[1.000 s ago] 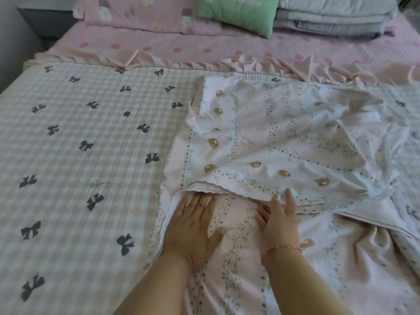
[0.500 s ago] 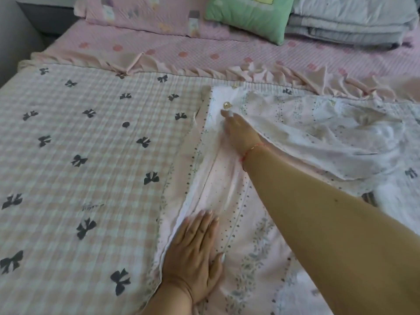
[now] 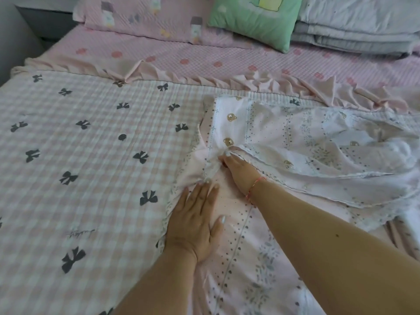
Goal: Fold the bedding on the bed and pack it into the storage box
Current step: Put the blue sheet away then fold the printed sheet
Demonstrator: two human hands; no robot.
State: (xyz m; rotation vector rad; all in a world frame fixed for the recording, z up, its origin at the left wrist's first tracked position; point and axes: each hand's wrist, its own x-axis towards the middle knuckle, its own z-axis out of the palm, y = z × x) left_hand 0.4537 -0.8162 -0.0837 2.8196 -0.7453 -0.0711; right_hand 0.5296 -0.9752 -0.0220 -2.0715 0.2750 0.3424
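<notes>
A thin pink and white sheet (image 3: 302, 137) printed with small bears, dots and flower stripes lies partly folded over itself on the right half of the bed. My left hand (image 3: 195, 219) presses flat on its pink lower layer near the left edge, fingers spread. My right hand (image 3: 236, 165) reaches further up and pinches a bunched bit of the white upper layer beside a bear print. The upper layer is crumpled toward the right. No storage box is in view.
A pink checked quilt (image 3: 86, 169) with black bows and a ruffled pink edge covers the bed under the sheet. At the head lie a pink pillow (image 3: 145, 17), a green cushion (image 3: 254, 17) and a stack of folded grey bedding (image 3: 359, 26).
My right hand drew back from the far corner toward my left hand and now pinches the fabric. My left hand slid forward along the left edge. The camera moved closer.
</notes>
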